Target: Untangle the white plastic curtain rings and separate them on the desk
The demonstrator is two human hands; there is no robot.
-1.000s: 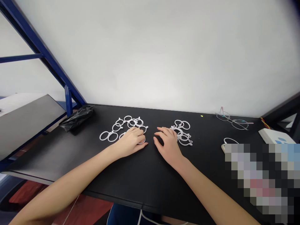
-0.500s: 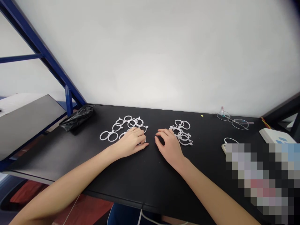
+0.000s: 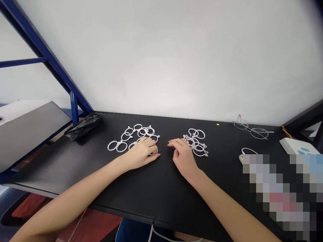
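White plastic curtain rings, each with a small eyelet, lie in two loose groups on the black table (image 3: pixel 151 188). My left hand (image 3: pixel 141 151) rests palm down over the near right part of the left group of rings (image 3: pixel 121 147), covering some of them. Its thumb stretches to the right, the fingers bend slightly, and a ring shows beneath them. Beside the right group of rings (image 3: pixel 200 134) lies my right hand (image 3: pixel 183 156), touching or very near its left edge. The fingers reach forward and left while the thumb is tucked under, with nothing visible held.
A black plastic bag (image 3: pixel 84 127) lies at the far left corner, by a blue metal frame (image 3: pixel 74 107). Eyeglasses (image 3: pixel 258 133), a white box (image 3: pixel 299 146) and a partly blurred-out item with a white loop (image 3: pixel 248 150) are at the right. A pale wall rises behind.
My right thumb has drawn in from its outstretched position toward the palm, under the fingers. My left hand and the rings look nearly the same.
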